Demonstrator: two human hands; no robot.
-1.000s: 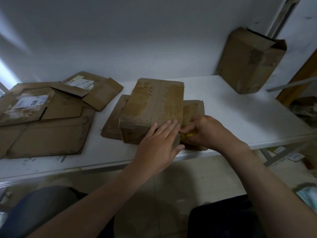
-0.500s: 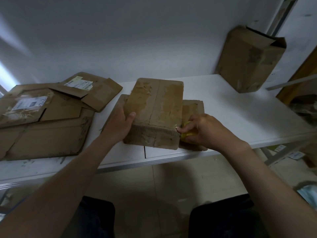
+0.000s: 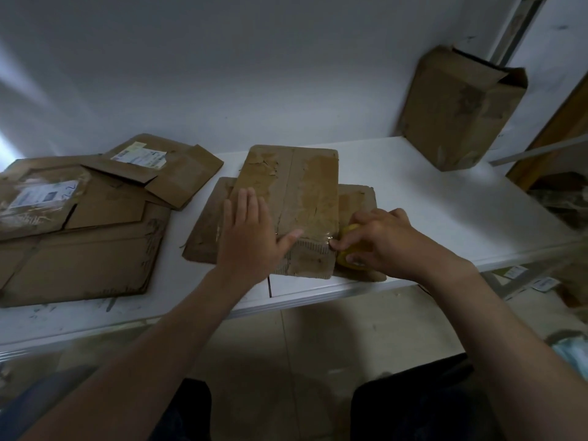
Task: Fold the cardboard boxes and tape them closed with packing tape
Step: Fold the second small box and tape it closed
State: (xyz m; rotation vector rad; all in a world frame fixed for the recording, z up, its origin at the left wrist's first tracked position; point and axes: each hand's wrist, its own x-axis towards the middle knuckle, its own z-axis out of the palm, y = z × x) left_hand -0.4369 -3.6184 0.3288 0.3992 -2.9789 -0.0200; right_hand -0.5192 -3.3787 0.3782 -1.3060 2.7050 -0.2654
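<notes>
Lengthwise, the box (image 3: 313, 192) points away, left hand (image 3: 251, 240) flat atop it, right hand (image 3: 389, 241) with fingers (image 3: 342, 243) curled round tape roll (image 3: 347, 232).

Table (image 3: 429, 198): white, long, scuffed along its left front edge.
Wall (image 3: 222, 74): plain white, behind the table.
Floor (image 3: 318, 338): pale tiles.
Paper slips (image 3: 544, 283): scattered on the floor, right.
Wooden board (image 3: 560, 128): slanted, far right.

Matt, scuffed brown cardboard box (image 3: 305, 198) — glossy clear tape across it; smooth white table (image 3: 445, 211).
</notes>
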